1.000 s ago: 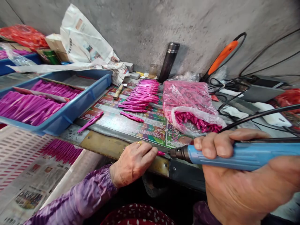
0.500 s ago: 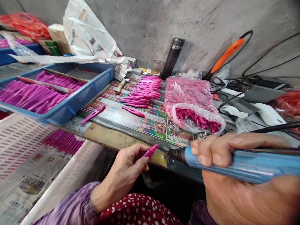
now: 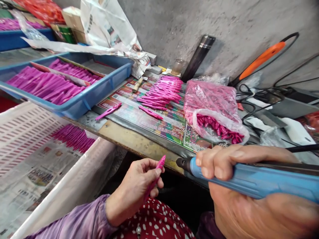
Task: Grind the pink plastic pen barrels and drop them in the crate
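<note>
My left hand (image 3: 139, 184) pinches a slim pink plastic piece (image 3: 157, 172) just below the workbench's front edge, over my lap. My right hand (image 3: 249, 196) is wrapped round a blue-handled power tool (image 3: 249, 181) whose dark tip (image 3: 183, 163) points left, a short way from the pink piece. A row of pink pieces (image 3: 161, 93) lies on the printed mat (image 3: 159, 124). One stray piece (image 3: 151, 113) and another (image 3: 109, 111) lie nearer the front.
A blue tray (image 3: 99, 91) of purple pieces sits at the left, above a white slotted crate (image 3: 37, 139) lined with newspaper. A plastic bag of pink parts (image 3: 214, 113) lies right of the mat. Cables, a black flask (image 3: 196, 58) and an orange-handled tool (image 3: 261, 59) stand behind.
My left hand drew back from the bench edge with the pink piece and tilted it upright over my lap. The blue tool stayed roughly in place while my view shifted left.
</note>
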A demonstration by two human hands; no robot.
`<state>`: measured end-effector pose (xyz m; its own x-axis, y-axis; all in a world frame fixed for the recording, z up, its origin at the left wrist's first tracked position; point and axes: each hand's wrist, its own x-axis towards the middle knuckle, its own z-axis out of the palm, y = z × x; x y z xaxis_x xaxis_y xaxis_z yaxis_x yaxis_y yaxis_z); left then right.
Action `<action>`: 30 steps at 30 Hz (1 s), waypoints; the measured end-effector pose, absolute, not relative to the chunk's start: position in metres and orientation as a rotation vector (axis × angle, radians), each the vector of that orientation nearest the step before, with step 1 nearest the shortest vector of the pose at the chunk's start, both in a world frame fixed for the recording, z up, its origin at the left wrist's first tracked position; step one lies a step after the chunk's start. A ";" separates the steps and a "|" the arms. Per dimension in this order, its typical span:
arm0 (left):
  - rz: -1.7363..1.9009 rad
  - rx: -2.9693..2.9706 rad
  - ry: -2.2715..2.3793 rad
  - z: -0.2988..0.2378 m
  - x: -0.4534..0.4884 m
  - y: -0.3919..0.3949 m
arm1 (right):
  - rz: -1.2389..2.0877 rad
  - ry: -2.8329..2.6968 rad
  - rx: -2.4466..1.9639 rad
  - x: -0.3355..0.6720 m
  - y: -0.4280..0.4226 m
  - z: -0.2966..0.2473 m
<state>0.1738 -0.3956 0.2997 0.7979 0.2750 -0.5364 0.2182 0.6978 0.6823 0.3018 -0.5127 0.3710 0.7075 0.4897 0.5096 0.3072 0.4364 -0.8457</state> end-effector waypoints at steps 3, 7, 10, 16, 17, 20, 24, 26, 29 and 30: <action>0.023 0.740 0.678 0.300 0.177 -0.397 | 0.032 -0.693 -1.191 0.288 -0.505 0.374; 0.000 0.699 0.683 0.303 0.179 -0.398 | 0.128 -0.898 -1.181 0.298 -0.510 0.370; 0.004 0.690 0.700 0.304 0.181 -0.400 | 0.148 -0.923 -1.180 0.307 -0.514 0.367; 0.046 0.731 0.768 0.299 0.188 -0.406 | 0.029 -0.741 -1.239 0.288 -0.500 0.372; 0.056 0.739 0.770 0.297 0.189 -0.407 | 0.017 -0.719 -1.251 0.285 -0.498 0.373; 0.081 0.748 0.769 0.294 0.190 -0.409 | 0.027 -0.702 -1.273 0.281 -0.494 0.375; 0.099 0.750 0.773 0.295 0.190 -0.410 | 0.025 -0.699 -1.281 0.283 -0.495 0.374; 0.095 0.751 0.782 0.297 0.190 -0.411 | 0.018 -0.697 -1.283 0.284 -0.496 0.374; 0.089 0.754 0.788 0.298 0.189 -0.412 | 0.021 -0.704 -1.273 0.285 -0.497 0.374; 0.089 0.757 0.786 0.297 0.189 -0.412 | 0.026 -0.709 -1.271 0.286 -0.498 0.373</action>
